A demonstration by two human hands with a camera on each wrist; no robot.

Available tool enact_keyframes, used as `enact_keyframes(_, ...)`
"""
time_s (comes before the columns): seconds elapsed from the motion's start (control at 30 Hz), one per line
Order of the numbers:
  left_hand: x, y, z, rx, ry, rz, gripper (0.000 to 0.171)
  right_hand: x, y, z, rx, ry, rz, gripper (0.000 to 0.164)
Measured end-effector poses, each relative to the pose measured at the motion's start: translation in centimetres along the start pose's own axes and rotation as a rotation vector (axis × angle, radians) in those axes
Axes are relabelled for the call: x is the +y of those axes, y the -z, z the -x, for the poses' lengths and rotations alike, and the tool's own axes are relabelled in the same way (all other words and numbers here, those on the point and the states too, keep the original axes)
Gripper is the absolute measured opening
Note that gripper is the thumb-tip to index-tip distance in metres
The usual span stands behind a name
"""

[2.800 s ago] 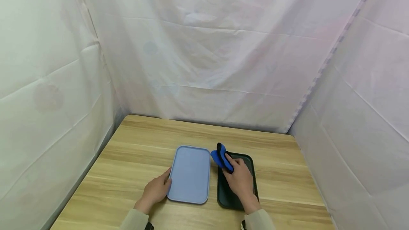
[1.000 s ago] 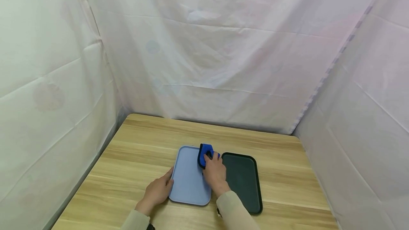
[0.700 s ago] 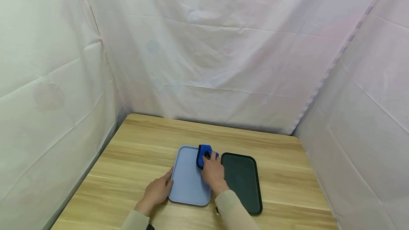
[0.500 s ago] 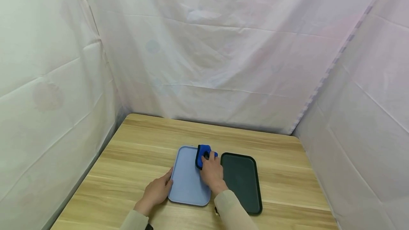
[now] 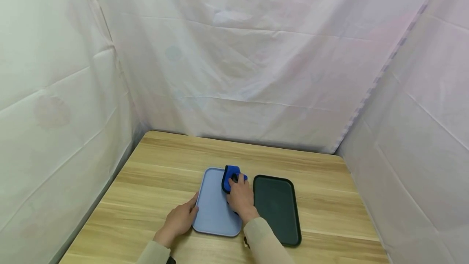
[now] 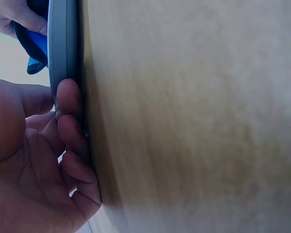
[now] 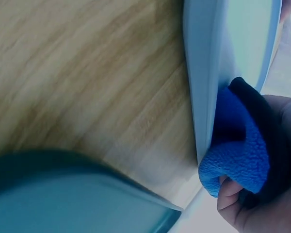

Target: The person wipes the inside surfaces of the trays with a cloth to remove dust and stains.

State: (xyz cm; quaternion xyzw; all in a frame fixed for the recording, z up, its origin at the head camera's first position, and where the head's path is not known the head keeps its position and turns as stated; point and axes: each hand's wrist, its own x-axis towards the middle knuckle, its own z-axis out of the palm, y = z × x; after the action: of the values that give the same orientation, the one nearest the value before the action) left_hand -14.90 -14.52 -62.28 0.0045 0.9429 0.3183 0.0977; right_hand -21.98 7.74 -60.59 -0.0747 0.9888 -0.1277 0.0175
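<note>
A blue fleecy cloth (image 5: 228, 180) with black edging lies bunched just below and right of the centre of the head view, over the upper right part of a pale blue tray (image 5: 214, 211). The right hand (image 5: 240, 195) holds it, fingers curled into the folds; in the right wrist view, at the lower right, the cloth touches the tray's rim and its lower end curls over the outer edge. The pale blue tray lies flat, longer from top to bottom than across, with rounded corners and a low raised rim. At its left edge, the left hand (image 5: 179, 218) grips the rim, and the left wrist view shows the curled fingers against the outer side, with the right hand and part of the cloth in the upper left corner. Just beside this tray, to the right and apart from it, lies a dark green tray (image 5: 276, 207) of similar shape, its lower left part hidden behind the right forearm. Both trays rest on a wood-grain table (image 5: 165, 166) that fills the lower middle of the frame. Beige sleeves (image 5: 265, 241) enter from the bottom edge. Creased whitish curtains (image 5: 234, 60) with faint coloured patches stand behind the table and along the left and right of the frame.
</note>
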Motion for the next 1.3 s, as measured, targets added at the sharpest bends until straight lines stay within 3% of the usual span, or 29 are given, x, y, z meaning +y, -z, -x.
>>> enact_keyframes(0.47, 0.1, 0.2, 0.0, -0.015, -0.003, -0.002, 0.052, -0.6, -1.0, -0.6, -0.032, -0.063, -0.084, 0.058)
enact_keyframes(0.97, 0.1, 0.3, 0.0, -0.024, -0.009, -0.011, 0.052, -1.5, -1.4, -1.0, -0.011, -0.014, -0.180, 0.055)
enact_keyframes(1.3, 0.1, 0.3, -0.1, -0.028, -0.010, -0.011, 0.052, -2.1, -2.2, -1.5, -0.007, 0.017, -0.177, 0.056)
